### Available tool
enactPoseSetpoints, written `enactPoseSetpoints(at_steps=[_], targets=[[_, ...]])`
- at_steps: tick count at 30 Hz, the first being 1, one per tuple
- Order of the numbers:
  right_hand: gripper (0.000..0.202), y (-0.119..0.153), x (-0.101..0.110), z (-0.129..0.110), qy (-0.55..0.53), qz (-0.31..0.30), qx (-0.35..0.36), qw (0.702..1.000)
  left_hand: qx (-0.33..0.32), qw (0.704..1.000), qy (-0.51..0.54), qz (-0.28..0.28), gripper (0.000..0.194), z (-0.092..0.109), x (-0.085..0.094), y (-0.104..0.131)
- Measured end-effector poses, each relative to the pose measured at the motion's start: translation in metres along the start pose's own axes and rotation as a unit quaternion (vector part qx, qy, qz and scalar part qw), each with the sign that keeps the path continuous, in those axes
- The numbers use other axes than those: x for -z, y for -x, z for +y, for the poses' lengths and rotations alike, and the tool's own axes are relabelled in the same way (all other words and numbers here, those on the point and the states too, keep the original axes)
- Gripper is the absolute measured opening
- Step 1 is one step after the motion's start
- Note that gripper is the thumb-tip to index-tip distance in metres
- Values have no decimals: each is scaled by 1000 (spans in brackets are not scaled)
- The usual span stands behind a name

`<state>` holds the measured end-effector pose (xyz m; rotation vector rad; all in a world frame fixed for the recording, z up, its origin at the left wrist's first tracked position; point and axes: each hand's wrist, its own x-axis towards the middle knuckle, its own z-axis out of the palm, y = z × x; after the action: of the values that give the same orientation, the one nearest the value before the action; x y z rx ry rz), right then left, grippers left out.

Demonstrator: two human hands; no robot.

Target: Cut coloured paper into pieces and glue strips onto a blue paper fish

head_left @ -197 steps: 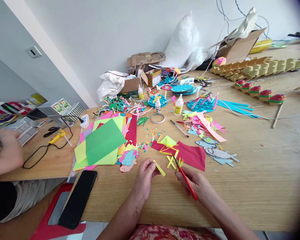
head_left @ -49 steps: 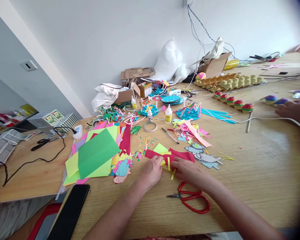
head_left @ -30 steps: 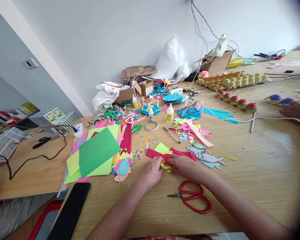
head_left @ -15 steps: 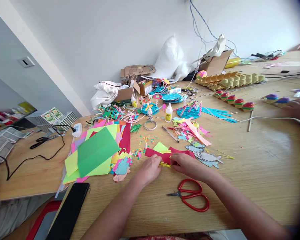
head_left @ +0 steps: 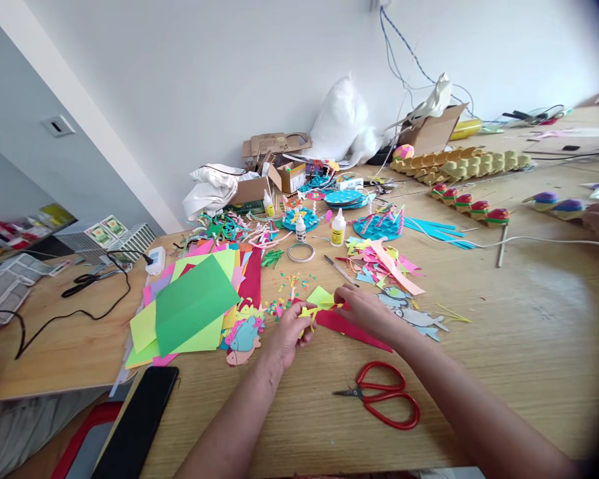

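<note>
Just beyond the red scissors [head_left: 379, 399], both hands have lifted off the table since half a second ago. Left hand [head_left: 287, 332] and right hand [head_left: 364, 313] pinch yellow paper strips [head_left: 315, 311] together above the red paper [head_left: 349, 326]; gathering appears done.

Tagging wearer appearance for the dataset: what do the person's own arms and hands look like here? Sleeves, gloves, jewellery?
Both forearms are bare to the frame edge, no sleeves in view. The left hand and right hand are bare: no gloves, and no rings, watch or bracelet that I can make out. No markings, straps or cables on either arm.
</note>
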<state>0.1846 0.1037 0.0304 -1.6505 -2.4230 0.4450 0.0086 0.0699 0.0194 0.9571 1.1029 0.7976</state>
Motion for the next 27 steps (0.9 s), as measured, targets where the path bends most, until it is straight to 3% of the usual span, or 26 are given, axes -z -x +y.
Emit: enactPoseSetpoints(at_steps=[4,11,17,27], targets=[[22,-7,-4,1,35,-11,-7,999,22,997,76,6,37,1,6,5],[36,-10,2,7,80,-57,53,994,15,985,170,-33,32,-7,15,5],[24,-22,-2,6,112,-74,71,988,31,967,243,-73,24,-12,19,2],[19,-31,-4,7,121,-77,56,988,32,970,239,-15,30,-10,14,3]])
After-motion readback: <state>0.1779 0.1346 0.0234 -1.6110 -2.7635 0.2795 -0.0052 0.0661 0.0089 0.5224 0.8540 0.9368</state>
